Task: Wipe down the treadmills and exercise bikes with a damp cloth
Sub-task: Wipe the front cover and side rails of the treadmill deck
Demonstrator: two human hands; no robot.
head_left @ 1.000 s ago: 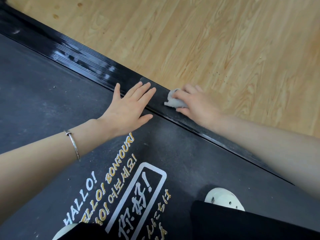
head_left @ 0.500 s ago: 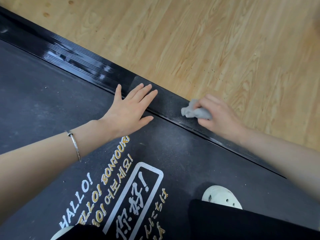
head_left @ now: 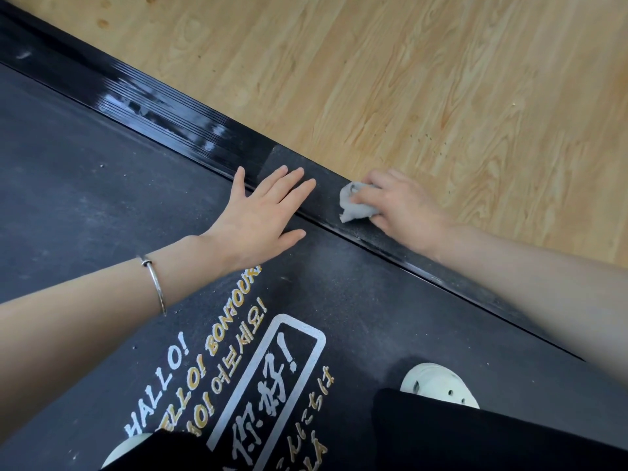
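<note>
Two hands on one treadmill, as we log them. Right hand [head_left: 404, 209]: fingers curled round the crumpled grey cloth [head_left: 355, 205], pressing it on the side rail [head_left: 170, 117]. Half a second back this grip sat farther down the rail; it has slid up, close beside the left hand [head_left: 258, 219], which lies flat, fingers straight, across the belt [head_left: 85, 198] edge and rail. We read a back-and-forth scrub: the dull stretch under the grip is perhaps still dusty, the glossy part beyond it done.

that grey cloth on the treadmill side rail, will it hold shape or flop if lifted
Probably floppy: the grey cloth sits crumpled in folds under the right hand. Likely light, since it bunches so small. It may drag rather than glide on the gritty side rail.
</note>
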